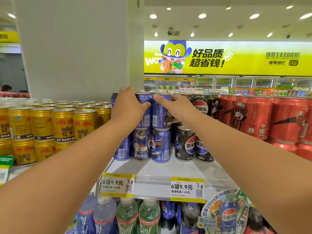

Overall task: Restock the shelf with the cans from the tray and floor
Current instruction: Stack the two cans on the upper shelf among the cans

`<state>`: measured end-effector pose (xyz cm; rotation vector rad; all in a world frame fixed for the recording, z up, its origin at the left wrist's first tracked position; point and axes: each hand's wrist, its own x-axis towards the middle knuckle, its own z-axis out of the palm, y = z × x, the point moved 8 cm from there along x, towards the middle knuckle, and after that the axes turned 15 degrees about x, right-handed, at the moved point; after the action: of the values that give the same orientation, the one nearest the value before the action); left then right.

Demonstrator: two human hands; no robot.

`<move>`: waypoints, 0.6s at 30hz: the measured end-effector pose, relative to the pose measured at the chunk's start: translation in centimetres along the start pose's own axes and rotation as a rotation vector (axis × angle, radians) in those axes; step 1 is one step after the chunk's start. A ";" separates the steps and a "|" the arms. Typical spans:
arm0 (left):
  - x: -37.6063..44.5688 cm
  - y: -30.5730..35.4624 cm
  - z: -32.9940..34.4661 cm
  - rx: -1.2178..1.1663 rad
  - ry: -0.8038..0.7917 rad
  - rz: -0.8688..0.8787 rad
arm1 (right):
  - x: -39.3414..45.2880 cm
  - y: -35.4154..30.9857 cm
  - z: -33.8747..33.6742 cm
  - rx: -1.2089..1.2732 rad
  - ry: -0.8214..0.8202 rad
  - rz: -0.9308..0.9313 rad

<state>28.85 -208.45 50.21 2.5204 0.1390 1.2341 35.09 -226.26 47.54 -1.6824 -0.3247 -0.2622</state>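
Observation:
Blue Pepsi cans stand two layers high on the white shelf [152, 169]. My left hand [130, 105] wraps around an upper blue Pepsi can [145, 114]. Beside it, my right hand [177, 107] grips the neighbouring upper blue can [160, 115]. Both cans rest upright on the lower blue cans [159, 146]. Black Pepsi cans [184, 144] stand just right of them. The tray and the floor are out of view.
Gold Red Bull cans [64, 125] fill the shelf on the left, red cans [256, 117] the right. Yellow price tags [187, 189] hang on the shelf edge, with bottles [126, 215] on the shelf below. A white pillar [76, 48] rises behind.

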 end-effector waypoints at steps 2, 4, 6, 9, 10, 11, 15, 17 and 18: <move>-0.6 -0.1 -0.1 -0.033 0.021 0.028 | -0.1 0.2 0.2 -0.027 0.015 -0.007; -1.3 -0.3 -0.3 -0.074 0.048 0.059 | -0.3 0.5 0.1 -0.066 0.057 -0.015; -2.0 -0.6 -0.4 -0.107 0.062 0.088 | -0.6 0.9 0.0 -0.074 0.078 -0.030; -2.9 -1.2 -0.7 -0.163 0.073 0.115 | -1.1 1.5 0.5 -0.075 0.010 -0.040; -3.2 -1.5 -0.7 -0.161 0.069 0.113 | -1.2 1.7 0.6 -0.086 -0.004 -0.039; -3.4 -1.8 -0.6 -0.141 0.059 0.109 | -1.4 1.9 0.6 -0.096 -0.007 -0.041; -4.8 -2.9 0.3 -0.020 -0.039 0.167 | -1.8 2.4 0.4 -0.110 0.021 -0.045; -5.6 -3.3 0.8 0.038 -0.101 0.214 | -2.4 2.7 0.1 -0.129 0.044 -0.063; -6.1 -3.4 0.8 0.072 -0.123 0.241 | -2.8 2.8 -0.1 -0.157 0.060 -0.076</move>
<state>25.94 -206.82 44.02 2.7300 -0.1572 1.1735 33.45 -226.91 43.94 -1.8151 -0.3306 -0.4027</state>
